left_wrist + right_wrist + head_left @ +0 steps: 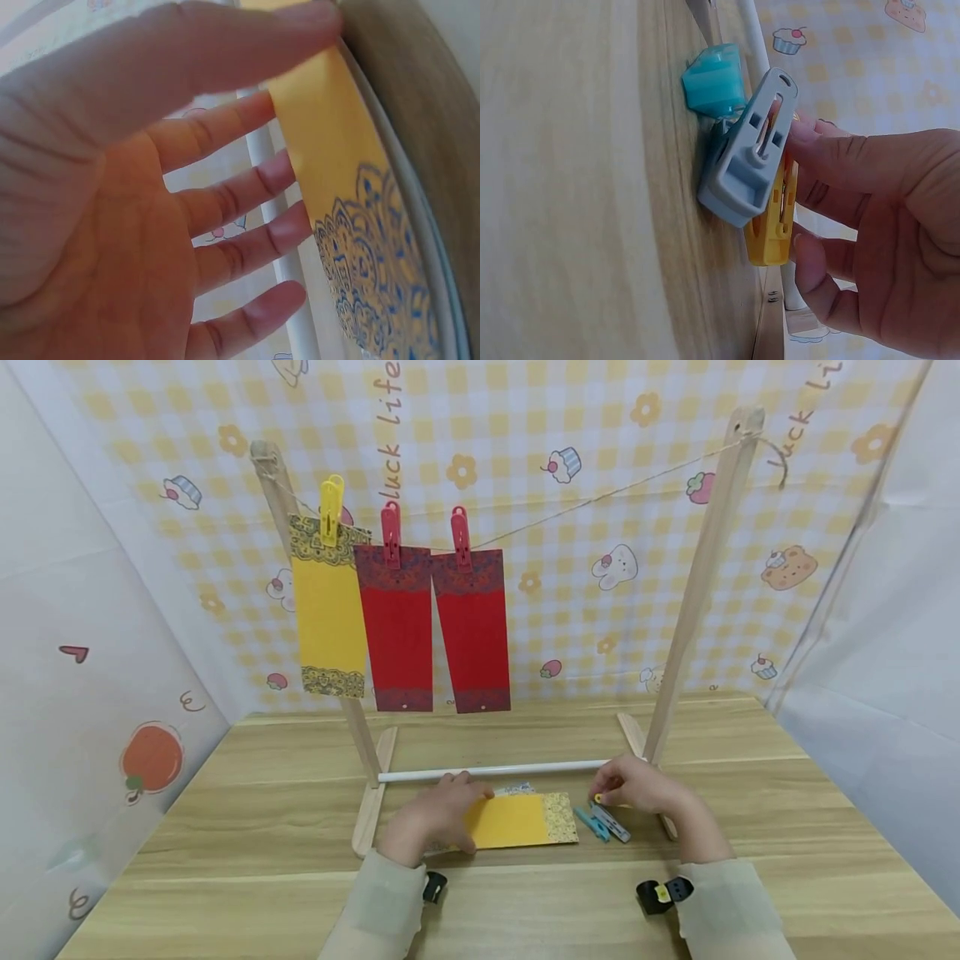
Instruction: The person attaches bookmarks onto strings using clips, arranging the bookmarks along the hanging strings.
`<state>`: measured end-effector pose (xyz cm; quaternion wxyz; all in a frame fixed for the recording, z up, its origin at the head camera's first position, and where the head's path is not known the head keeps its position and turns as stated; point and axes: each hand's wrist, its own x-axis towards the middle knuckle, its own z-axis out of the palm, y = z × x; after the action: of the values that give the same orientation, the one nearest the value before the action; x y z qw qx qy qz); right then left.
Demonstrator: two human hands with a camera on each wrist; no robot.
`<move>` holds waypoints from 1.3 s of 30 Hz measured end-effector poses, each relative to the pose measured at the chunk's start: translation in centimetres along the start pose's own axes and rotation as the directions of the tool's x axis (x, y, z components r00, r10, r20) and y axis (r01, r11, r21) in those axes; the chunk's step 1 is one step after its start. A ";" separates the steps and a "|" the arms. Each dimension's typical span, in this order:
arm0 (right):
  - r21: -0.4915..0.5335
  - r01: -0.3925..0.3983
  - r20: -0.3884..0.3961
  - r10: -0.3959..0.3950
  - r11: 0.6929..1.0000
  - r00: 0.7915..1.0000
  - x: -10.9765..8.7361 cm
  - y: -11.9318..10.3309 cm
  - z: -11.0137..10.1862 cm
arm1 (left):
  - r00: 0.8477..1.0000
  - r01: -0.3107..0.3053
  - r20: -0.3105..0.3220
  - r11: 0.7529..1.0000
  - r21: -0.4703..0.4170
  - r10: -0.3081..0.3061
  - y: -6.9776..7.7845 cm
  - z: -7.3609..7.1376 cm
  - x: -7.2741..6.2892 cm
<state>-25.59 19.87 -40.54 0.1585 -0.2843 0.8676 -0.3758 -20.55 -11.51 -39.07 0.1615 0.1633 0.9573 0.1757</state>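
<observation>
A yellow paper card (506, 822) with a dark blue pattern at its ends lies on top of other cards on the table. My left hand (442, 814) spans its left part, thumb at the near edge and fingertips at the far edge. A white card with a blue pattern (519, 789) peeks out behind it. Right of the cards, my right hand (633, 783) pinches a yellow clothespin (772, 232) between thumb and fingers. Right beside it lie a grey clothespin (746, 161) and a teal clothespin (716, 82), overlapping in the right wrist view.
A wooden frame with two posts (701, 585) and a white crossbar (510, 770) stands behind the hands. Along its string (592, 497) hang a yellow card (330, 618) and two red cards (401, 643), held by a yellow clothespin (330, 510) and two red clothespins (462, 539).
</observation>
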 end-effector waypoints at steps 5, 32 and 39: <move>-0.002 -0.002 0.002 0.002 1.000 1.000 -0.1 -0.1 0.1 | 1.000 -0.024 0.000 0.999 0.031 0.024 0.1 0.0 0.1; 0.087 -0.004 -0.088 0.011 0.996 0.996 0.1 -0.1 -0.2 | 0.985 -0.172 -0.035 0.973 -0.151 0.169 0.0 -1.0 0.1; 0.113 -0.016 -0.111 0.028 0.994 0.993 0.1 -0.2 -0.5 | 0.979 -0.204 -0.047 0.963 -0.174 0.198 0.2 -1.5 -0.2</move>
<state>-25.84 19.93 -40.06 0.1293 -0.2439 0.8559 -0.4373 -20.87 -11.84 -37.64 0.1427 0.2418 0.9185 0.2785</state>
